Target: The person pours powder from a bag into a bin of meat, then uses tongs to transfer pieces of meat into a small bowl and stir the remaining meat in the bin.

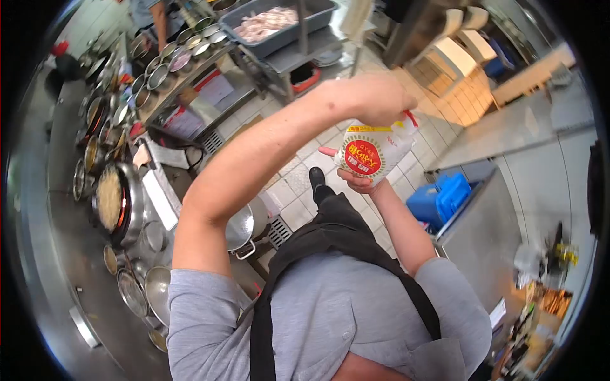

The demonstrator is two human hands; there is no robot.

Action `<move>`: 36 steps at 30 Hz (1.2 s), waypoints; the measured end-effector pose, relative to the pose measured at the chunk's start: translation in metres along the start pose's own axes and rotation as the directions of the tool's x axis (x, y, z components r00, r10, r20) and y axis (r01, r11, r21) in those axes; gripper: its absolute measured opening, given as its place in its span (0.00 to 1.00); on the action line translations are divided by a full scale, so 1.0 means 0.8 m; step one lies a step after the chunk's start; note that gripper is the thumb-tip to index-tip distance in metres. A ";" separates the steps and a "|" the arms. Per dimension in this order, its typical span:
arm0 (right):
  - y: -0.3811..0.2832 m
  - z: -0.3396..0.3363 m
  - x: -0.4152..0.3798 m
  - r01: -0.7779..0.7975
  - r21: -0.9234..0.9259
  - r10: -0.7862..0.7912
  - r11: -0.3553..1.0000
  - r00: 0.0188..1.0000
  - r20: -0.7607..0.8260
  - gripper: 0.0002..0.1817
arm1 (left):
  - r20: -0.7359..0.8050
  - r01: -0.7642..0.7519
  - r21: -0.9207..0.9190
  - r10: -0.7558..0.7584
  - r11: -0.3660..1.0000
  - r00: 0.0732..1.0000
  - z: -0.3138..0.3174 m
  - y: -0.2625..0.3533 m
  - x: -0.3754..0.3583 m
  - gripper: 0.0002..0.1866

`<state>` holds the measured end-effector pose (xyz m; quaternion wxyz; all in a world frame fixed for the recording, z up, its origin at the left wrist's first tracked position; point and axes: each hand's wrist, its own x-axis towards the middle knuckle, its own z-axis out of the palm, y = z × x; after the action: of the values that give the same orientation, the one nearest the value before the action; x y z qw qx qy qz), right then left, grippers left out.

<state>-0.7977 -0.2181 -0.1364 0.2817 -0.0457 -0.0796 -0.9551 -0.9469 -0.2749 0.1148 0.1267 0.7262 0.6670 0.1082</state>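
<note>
Cradling a plump, printed plastic bag (370, 152) from below in the right hand (364, 182), gripping its top with the left hand (385, 105); held above square pale floor tiles (298, 180), between a steel counter (475, 236) and round metal pans (157, 295).

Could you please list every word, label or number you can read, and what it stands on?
"天ぷら粉": red oval on the bag.
"昭和", slightly blurred: same oval.
Yellow strip and smaller print on the bag: too small to read.
No other text is readable.
</note>
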 end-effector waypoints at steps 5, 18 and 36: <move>-0.092 -0.020 0.175 -0.335 0.118 0.321 0.935 0.939 0.119 0.52 | -0.095 0.268 -0.023 -0.269 0.963 0.958 -0.066 -0.163 -0.064 0.14; -0.267 -0.009 0.478 -0.267 -0.133 0.234 0.955 0.947 -0.219 0.51 | -0.150 0.434 -0.185 -0.461 0.882 0.874 -0.189 -0.494 -0.151 0.17; -0.361 -0.010 0.607 0.693 -0.717 -0.997 0.066 0.066 -0.029 0.40 | -0.052 -0.233 -0.281 0.228 0.931 0.972 -0.233 -0.842 -0.010 0.13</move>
<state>-1.3617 -0.2381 -0.1170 -0.3973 0.2049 0.2584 -0.8564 -1.6429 -0.2233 0.0699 0.2103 0.7724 0.5558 0.2242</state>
